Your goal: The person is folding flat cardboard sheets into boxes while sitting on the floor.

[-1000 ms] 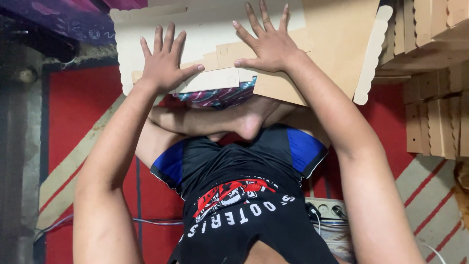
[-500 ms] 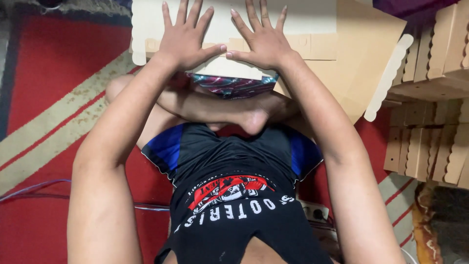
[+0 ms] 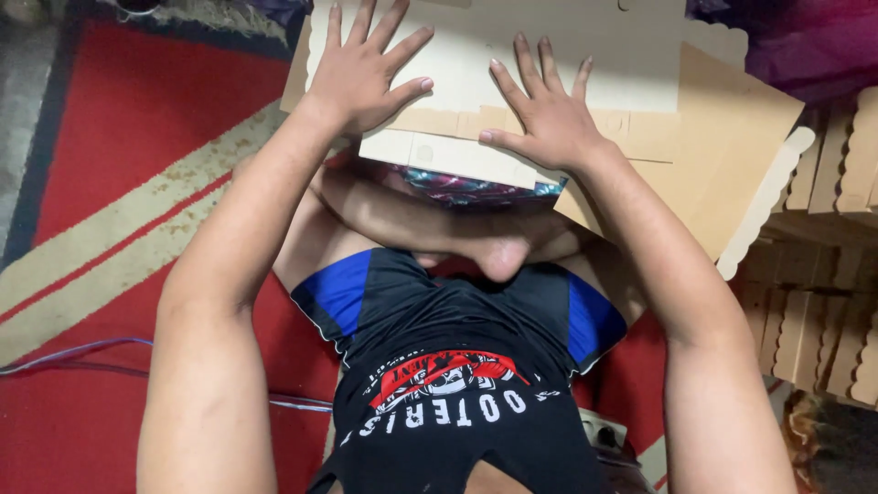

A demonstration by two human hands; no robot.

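Both hands lie flat and open, fingers spread, gripping nothing, pressed palm-down on a flat cardboard box blank [image 3: 512, 55] that rests across the person's crossed legs. The left hand [image 3: 361, 73] sits near the blank's left edge, its fingers reaching toward the far edge. The right hand [image 3: 544, 114] sits closer to the near edge, thumb pointing toward the left hand; the two are near each other but apart. The blank shows a pale, off-white face on its upper panels and a brown face on a wide flap [image 3: 732, 155] that extends to the right, ending in a scalloped pale edge. Folded strips along the near edge carry small round cut-outs. No container here is assembled, so nothing is held inside anything.

To the right, a stack of similar scalloped-edged cardboard pieces [image 3: 814, 274] stands on its edges against the floor. Under the blank, a patch of patterned cloth [image 3: 466, 187] shows on the person's lap.

The person sits on a red carpet [image 3: 119, 119] with a tan diagonal stripe. A thin cable [image 3: 82, 352] runs across the carpet at the left. A purple fabric [image 3: 805, 46] lies at the upper right corner.
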